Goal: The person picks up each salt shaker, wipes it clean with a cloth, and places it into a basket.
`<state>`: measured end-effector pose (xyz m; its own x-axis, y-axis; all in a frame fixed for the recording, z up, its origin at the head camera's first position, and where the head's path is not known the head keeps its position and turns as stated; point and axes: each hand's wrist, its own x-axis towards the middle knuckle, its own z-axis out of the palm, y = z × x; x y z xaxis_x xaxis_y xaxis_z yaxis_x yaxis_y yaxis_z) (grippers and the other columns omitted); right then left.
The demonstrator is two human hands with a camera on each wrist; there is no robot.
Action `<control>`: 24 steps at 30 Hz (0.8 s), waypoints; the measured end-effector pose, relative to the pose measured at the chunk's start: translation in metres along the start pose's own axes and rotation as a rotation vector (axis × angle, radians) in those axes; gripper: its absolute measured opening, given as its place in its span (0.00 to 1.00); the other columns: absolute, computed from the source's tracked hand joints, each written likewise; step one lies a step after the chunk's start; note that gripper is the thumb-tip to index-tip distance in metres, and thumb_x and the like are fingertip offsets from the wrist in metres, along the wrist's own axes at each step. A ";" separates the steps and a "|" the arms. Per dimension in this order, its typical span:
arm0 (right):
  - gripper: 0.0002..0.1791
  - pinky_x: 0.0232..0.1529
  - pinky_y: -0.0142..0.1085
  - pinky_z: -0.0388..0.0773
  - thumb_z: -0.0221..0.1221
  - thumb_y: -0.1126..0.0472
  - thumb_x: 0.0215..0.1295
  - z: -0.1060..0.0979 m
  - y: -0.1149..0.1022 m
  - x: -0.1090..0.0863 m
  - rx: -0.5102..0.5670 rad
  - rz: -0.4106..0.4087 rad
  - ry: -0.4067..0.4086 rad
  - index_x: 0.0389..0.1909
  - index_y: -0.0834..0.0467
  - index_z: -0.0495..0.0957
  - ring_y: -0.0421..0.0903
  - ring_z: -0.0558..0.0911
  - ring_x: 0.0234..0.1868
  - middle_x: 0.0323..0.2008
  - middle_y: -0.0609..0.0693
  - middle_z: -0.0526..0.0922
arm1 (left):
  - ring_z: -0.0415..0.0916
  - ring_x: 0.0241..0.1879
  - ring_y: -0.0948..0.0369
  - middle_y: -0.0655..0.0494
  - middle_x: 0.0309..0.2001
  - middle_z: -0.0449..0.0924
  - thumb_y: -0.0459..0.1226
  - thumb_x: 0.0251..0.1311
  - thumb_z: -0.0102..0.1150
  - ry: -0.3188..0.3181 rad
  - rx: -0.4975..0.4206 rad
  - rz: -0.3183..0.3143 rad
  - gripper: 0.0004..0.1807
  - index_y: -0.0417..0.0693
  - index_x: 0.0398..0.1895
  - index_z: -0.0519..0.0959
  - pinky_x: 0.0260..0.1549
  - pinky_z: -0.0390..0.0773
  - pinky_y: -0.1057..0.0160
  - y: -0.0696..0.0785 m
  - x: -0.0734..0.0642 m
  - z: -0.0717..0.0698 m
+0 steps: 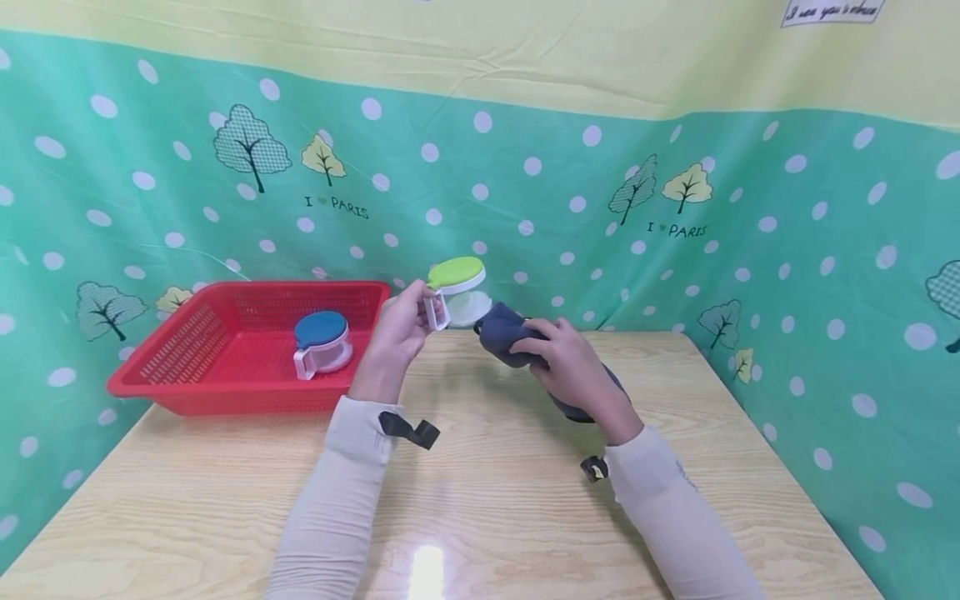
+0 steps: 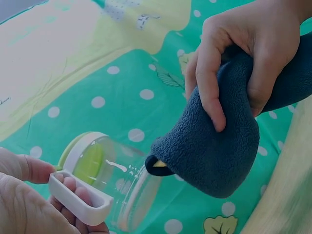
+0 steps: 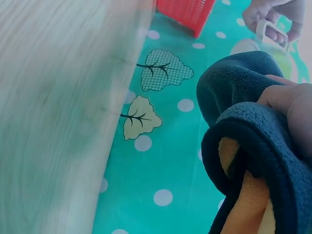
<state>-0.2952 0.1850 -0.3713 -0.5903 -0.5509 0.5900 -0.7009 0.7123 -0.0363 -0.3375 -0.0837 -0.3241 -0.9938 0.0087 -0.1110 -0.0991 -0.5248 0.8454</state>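
Note:
My left hand (image 1: pixel 405 325) grips the white handle of a clear jar with a green lid (image 1: pixel 457 273), held up over the far part of the table. In the left wrist view the jar (image 2: pixel 122 175) is tilted, its handle (image 2: pixel 80 197) hooked by curled fingers. A dark blue cloth (image 1: pixel 504 333) is bunched in my right hand (image 1: pixel 568 364), its front end close beside the jar's base. Seen from the right wrist, the cloth (image 3: pixel 243 78) shows folds and a yellow-orange underside (image 3: pixel 246 200).
A red plastic basket (image 1: pixel 247 400) stands at the left of the wooden table (image 1: pixel 480 492). Inside it sits a similar jar with a blue lid (image 1: pixel 321 329) and a pale handle. A green dotted curtain (image 1: pixel 525 192) hangs behind the table and along its right side.

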 end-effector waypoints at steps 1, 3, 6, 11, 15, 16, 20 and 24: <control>0.20 0.45 0.50 0.81 0.70 0.73 0.55 0.000 0.001 0.000 0.002 0.001 0.003 0.46 0.49 0.88 0.58 0.77 0.46 0.57 0.56 0.81 | 0.71 0.33 0.59 0.49 0.37 0.71 0.30 0.64 0.50 0.000 0.008 -0.004 0.15 0.35 0.53 0.73 0.41 0.77 0.66 0.000 0.000 -0.001; 0.20 0.45 0.50 0.80 0.69 0.73 0.55 -0.001 0.002 0.000 0.005 0.002 0.007 0.46 0.49 0.88 0.58 0.77 0.46 0.57 0.57 0.81 | 0.71 0.32 0.59 0.49 0.38 0.70 0.31 0.64 0.50 0.005 0.024 -0.007 0.17 0.35 0.55 0.72 0.41 0.78 0.66 0.001 -0.001 -0.002; 0.20 0.45 0.50 0.80 0.68 0.73 0.56 -0.002 0.004 -0.001 0.010 0.008 0.011 0.46 0.50 0.88 0.59 0.77 0.47 0.57 0.57 0.81 | 0.71 0.30 0.60 0.50 0.35 0.71 0.30 0.63 0.50 0.007 0.042 -0.006 0.14 0.35 0.51 0.72 0.39 0.79 0.66 0.003 -0.002 -0.003; 0.20 0.46 0.51 0.80 0.68 0.74 0.57 -0.006 0.005 -0.001 0.016 0.029 0.015 0.45 0.50 0.88 0.59 0.78 0.47 0.57 0.57 0.81 | 0.70 0.25 0.61 0.52 0.27 0.71 0.29 0.61 0.48 -0.012 0.045 0.002 0.04 0.37 0.37 0.72 0.33 0.78 0.66 0.006 -0.002 -0.005; 0.20 0.47 0.52 0.80 0.67 0.75 0.57 -0.008 0.008 -0.001 0.023 0.042 0.019 0.45 0.50 0.88 0.60 0.78 0.47 0.57 0.58 0.81 | 0.70 0.24 0.60 0.53 0.25 0.71 0.29 0.61 0.47 -0.024 0.054 -0.003 0.04 0.38 0.32 0.72 0.31 0.76 0.67 0.008 -0.002 -0.006; 0.20 0.47 0.52 0.80 0.67 0.75 0.57 -0.009 0.009 -0.001 0.025 0.046 0.020 0.45 0.50 0.88 0.60 0.78 0.47 0.57 0.58 0.81 | 0.70 0.24 0.60 0.53 0.24 0.71 0.29 0.60 0.47 -0.023 0.057 -0.005 0.04 0.38 0.31 0.73 0.30 0.76 0.67 0.008 -0.002 -0.006; 0.21 0.47 0.52 0.79 0.67 0.75 0.56 -0.010 0.013 -0.003 0.025 0.064 0.027 0.46 0.50 0.88 0.61 0.78 0.47 0.57 0.58 0.81 | 0.69 0.23 0.60 0.52 0.22 0.71 0.28 0.59 0.47 -0.024 0.060 -0.016 0.06 0.39 0.26 0.73 0.29 0.75 0.67 0.009 -0.001 -0.007; 0.21 0.46 0.53 0.78 0.67 0.75 0.56 -0.011 0.016 -0.004 0.018 0.077 0.032 0.46 0.50 0.88 0.61 0.78 0.47 0.58 0.58 0.81 | 0.68 0.23 0.59 0.52 0.23 0.71 0.27 0.59 0.48 -0.037 0.072 -0.020 0.08 0.40 0.24 0.74 0.30 0.74 0.66 0.010 -0.001 -0.008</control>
<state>-0.3001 0.2035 -0.3650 -0.6302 -0.4801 0.6102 -0.6609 0.7442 -0.0970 -0.3373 -0.0957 -0.3200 -0.9926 0.0508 -0.1104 -0.1214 -0.4613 0.8789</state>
